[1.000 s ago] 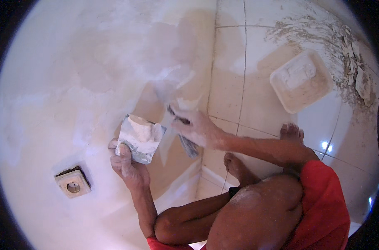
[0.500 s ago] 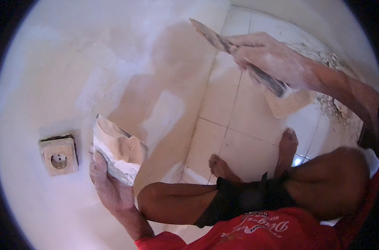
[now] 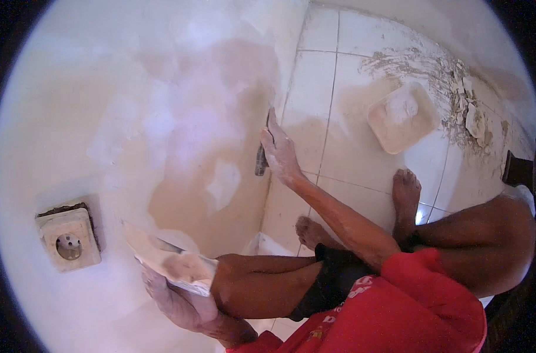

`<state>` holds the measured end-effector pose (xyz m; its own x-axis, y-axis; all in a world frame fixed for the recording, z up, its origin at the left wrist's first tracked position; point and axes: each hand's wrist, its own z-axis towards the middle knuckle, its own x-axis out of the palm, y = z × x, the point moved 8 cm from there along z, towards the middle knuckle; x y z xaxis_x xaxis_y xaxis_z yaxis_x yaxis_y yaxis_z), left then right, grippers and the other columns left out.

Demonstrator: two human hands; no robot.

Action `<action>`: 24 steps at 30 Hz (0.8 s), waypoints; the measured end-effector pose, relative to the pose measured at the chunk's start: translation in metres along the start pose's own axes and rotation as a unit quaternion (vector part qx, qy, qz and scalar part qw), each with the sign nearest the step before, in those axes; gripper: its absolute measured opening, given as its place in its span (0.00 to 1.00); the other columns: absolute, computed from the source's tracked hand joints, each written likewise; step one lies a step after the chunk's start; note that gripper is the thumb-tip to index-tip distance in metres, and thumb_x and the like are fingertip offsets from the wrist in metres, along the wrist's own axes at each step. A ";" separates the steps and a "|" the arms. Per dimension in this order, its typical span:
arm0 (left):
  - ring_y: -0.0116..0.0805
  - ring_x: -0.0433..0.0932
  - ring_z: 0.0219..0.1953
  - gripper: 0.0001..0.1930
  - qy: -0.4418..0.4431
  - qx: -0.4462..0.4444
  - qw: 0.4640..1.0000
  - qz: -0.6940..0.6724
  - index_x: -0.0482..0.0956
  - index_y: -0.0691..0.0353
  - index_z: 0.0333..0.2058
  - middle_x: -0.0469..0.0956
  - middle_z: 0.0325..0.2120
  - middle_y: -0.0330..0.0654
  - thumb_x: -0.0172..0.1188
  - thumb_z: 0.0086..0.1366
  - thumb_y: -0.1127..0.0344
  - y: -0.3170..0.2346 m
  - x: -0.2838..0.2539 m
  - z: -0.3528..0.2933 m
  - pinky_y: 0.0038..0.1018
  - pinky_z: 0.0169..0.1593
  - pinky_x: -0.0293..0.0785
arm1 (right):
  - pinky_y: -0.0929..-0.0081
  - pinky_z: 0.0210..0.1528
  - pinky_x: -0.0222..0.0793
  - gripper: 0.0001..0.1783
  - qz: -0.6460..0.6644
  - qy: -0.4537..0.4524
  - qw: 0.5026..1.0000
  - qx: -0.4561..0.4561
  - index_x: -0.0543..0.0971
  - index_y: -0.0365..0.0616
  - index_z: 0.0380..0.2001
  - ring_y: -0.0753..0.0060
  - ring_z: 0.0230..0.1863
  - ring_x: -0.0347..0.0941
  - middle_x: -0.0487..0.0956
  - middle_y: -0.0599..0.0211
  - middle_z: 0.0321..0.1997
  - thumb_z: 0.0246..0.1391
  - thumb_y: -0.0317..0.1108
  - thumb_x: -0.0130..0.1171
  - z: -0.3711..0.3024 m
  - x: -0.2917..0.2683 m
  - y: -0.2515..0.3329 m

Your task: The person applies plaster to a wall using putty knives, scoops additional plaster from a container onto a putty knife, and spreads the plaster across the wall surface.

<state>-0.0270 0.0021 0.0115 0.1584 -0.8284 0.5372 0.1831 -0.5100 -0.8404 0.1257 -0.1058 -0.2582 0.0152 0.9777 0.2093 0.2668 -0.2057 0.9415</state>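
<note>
In my left hand (image 3: 175, 303), low at the left by my knee, is a flat plate (image 3: 182, 272) loaded with pale, wet-looking filler. The fingers grip it from beneath, and the plate is tilted. My right hand (image 3: 281, 154) is closed round a putty knife (image 3: 260, 162) close to the wall (image 3: 185, 100). Its dark handle end sticks out below the hand. Most of the blade is seen edge-on or hidden, so I cannot tell whether it touches the wall. Patches of lighter and darker filler cover the wall around it.
A wall socket (image 3: 70, 244) sits loose in its opening at the left. On the tiled floor (image 3: 353, 194) stands a pale tub (image 3: 400, 120) with white material inside. Dried debris (image 3: 474, 117) lies along the far right wall. My bare feet (image 3: 406, 194) rest on the tiles.
My right hand has swung left and down with the putty knife, from above the floor to the wall, uncovering the tub. My left hand has lowered slightly with the plate, which is tilted differently.
</note>
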 end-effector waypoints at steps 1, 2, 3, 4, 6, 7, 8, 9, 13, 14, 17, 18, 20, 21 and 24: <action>0.43 0.70 0.55 0.22 0.002 0.000 1.000 -0.001 0.58 0.70 0.59 0.65 0.56 0.56 0.45 0.68 0.72 0.004 0.001 -0.003 0.41 0.58 0.69 | 0.74 0.50 0.63 0.35 0.012 -0.017 0.999 -0.034 0.45 0.39 0.68 0.69 0.41 0.67 0.71 0.57 0.40 0.65 0.38 0.44 0.007 0.004 -0.003; 0.43 0.70 0.55 0.21 -0.040 0.007 0.999 0.009 0.59 0.71 0.59 0.66 0.56 0.55 0.45 0.68 0.72 0.007 -0.005 -0.006 0.40 0.58 0.70 | 0.74 0.49 0.64 0.35 0.023 -0.034 0.997 -0.066 0.45 0.40 0.68 0.69 0.40 0.66 0.69 0.58 0.37 0.64 0.38 0.45 0.012 0.007 -0.003; 0.43 0.70 0.54 0.20 -0.081 0.013 0.996 0.018 0.60 0.71 0.58 0.67 0.55 0.55 0.45 0.68 0.72 0.008 -0.012 -0.008 0.39 0.57 0.71 | 0.74 0.49 0.64 0.35 0.024 -0.036 0.997 -0.065 0.45 0.40 0.68 0.69 0.40 0.66 0.69 0.58 0.37 0.64 0.38 0.45 0.016 0.012 -0.007; 0.43 0.70 0.54 0.20 -0.082 0.012 0.996 0.018 0.60 0.71 0.58 0.67 0.55 0.55 0.45 0.68 0.72 0.008 -0.015 -0.010 0.39 0.57 0.71 | 0.74 0.48 0.64 0.35 0.008 -0.033 0.997 -0.069 0.44 0.39 0.68 0.69 0.39 0.66 0.68 0.59 0.36 0.64 0.37 0.45 0.019 0.016 -0.007; 0.42 0.69 0.55 0.19 -0.078 0.022 0.996 0.043 0.61 0.72 0.57 0.67 0.55 0.55 0.45 0.68 0.73 0.006 -0.022 -0.015 0.38 0.56 0.71 | 0.73 0.47 0.64 0.36 -0.009 -0.033 0.997 -0.072 0.44 0.39 0.68 0.68 0.39 0.65 0.67 0.59 0.35 0.64 0.37 0.45 0.025 0.019 -0.006; 0.42 0.69 0.55 0.19 -0.081 0.019 0.996 0.044 0.61 0.72 0.57 0.67 0.55 0.55 0.45 0.68 0.73 0.005 -0.025 -0.016 0.38 0.56 0.71 | 0.73 0.46 0.64 0.36 -0.008 -0.029 0.997 -0.075 0.43 0.39 0.68 0.68 0.38 0.66 0.68 0.59 0.35 0.64 0.37 0.45 0.027 0.021 -0.003; 0.42 0.68 0.55 0.20 -0.091 0.004 0.996 0.020 0.60 0.71 0.58 0.67 0.55 0.55 0.45 0.69 0.73 0.007 -0.029 -0.017 0.38 0.56 0.70 | 0.73 0.45 0.64 0.36 -0.008 -0.026 0.997 -0.079 0.43 0.38 0.68 0.67 0.38 0.66 0.69 0.59 0.35 0.64 0.37 0.45 0.027 0.022 0.001; 0.42 0.68 0.56 0.20 -0.101 -0.012 0.995 -0.004 0.59 0.70 0.58 0.67 0.55 0.54 0.45 0.69 0.73 0.009 -0.033 -0.018 0.39 0.57 0.69 | 0.73 0.45 0.64 0.36 -0.009 -0.028 0.997 -0.076 0.43 0.38 0.68 0.67 0.38 0.66 0.69 0.59 0.35 0.64 0.37 0.45 0.025 0.022 0.002; 0.42 0.71 0.54 0.22 -0.043 -0.037 0.998 -0.033 0.57 0.66 0.61 0.66 0.57 0.53 0.45 0.69 0.71 0.007 -0.039 -0.023 0.41 0.57 0.68 | 0.62 0.39 0.69 0.36 -0.045 0.036 0.989 -0.135 0.47 0.33 0.65 0.51 0.32 0.74 0.74 0.42 0.32 0.61 0.37 0.47 -0.012 0.041 0.004; 0.42 0.71 0.54 0.23 -0.060 0.023 0.998 0.000 0.55 0.65 0.61 0.66 0.57 0.52 0.45 0.70 0.70 -0.001 -0.044 -0.025 0.41 0.56 0.70 | 0.62 0.37 0.70 0.35 -0.049 0.057 0.987 -0.143 0.51 0.31 0.64 0.52 0.30 0.74 0.74 0.43 0.31 0.60 0.38 0.49 -0.026 0.043 0.004; 0.41 0.72 0.53 0.23 -0.062 0.068 0.995 0.025 0.54 0.64 0.62 0.65 0.59 0.51 0.44 0.70 0.69 -0.002 -0.035 -0.019 0.40 0.55 0.72 | 0.72 0.37 0.69 0.28 0.047 0.086 0.994 -0.037 0.66 0.29 0.56 0.68 0.30 0.72 0.76 0.66 0.29 0.61 0.42 0.52 -0.053 0.023 -0.005; 0.41 0.72 0.53 0.23 -0.055 0.061 0.996 0.022 0.54 0.64 0.62 0.64 0.59 0.51 0.44 0.70 0.68 -0.001 -0.033 -0.016 0.40 0.54 0.72 | 0.72 0.37 0.69 0.28 0.051 0.083 0.995 -0.037 0.66 0.29 0.56 0.68 0.30 0.72 0.76 0.66 0.29 0.61 0.42 0.52 -0.048 0.019 -0.009; 0.40 0.72 0.52 0.23 -0.013 0.003 0.999 -0.048 0.54 0.64 0.62 0.64 0.60 0.51 0.44 0.70 0.69 0.012 -0.029 -0.010 0.39 0.53 0.73 | 0.77 0.29 0.68 0.17 0.255 0.014 0.958 0.132 0.77 0.36 0.39 0.77 0.27 0.72 0.75 0.73 0.27 0.60 0.41 0.54 -0.025 -0.004 -0.040; 0.40 0.73 0.52 0.23 0.021 -0.044 0.993 -0.107 0.55 0.63 0.62 0.63 0.60 0.51 0.45 0.70 0.70 0.017 -0.025 -0.010 0.38 0.52 0.73 | 0.77 0.29 0.68 0.17 0.260 0.014 0.956 0.132 0.77 0.36 0.39 0.77 0.27 0.72 0.75 0.73 0.27 0.60 0.41 0.54 -0.012 -0.007 -0.037; 0.35 0.71 0.39 0.19 -0.110 0.014 0.993 -0.036 0.61 0.67 0.56 0.70 0.43 0.46 0.48 0.68 0.72 0.015 -0.034 0.000 0.35 0.46 0.74 | 0.80 0.21 0.64 0.10 0.403 -0.012 0.899 0.168 0.75 0.45 0.29 0.81 0.21 0.69 0.73 0.74 0.22 0.59 0.39 0.55 0.019 -0.016 -0.023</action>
<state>-0.0297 0.0224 -0.0195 0.3511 -0.7175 0.6016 0.2287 -0.5573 -0.7982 0.1373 -0.1156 -0.2877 0.3547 0.5176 0.7786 0.4356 -0.8284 0.3522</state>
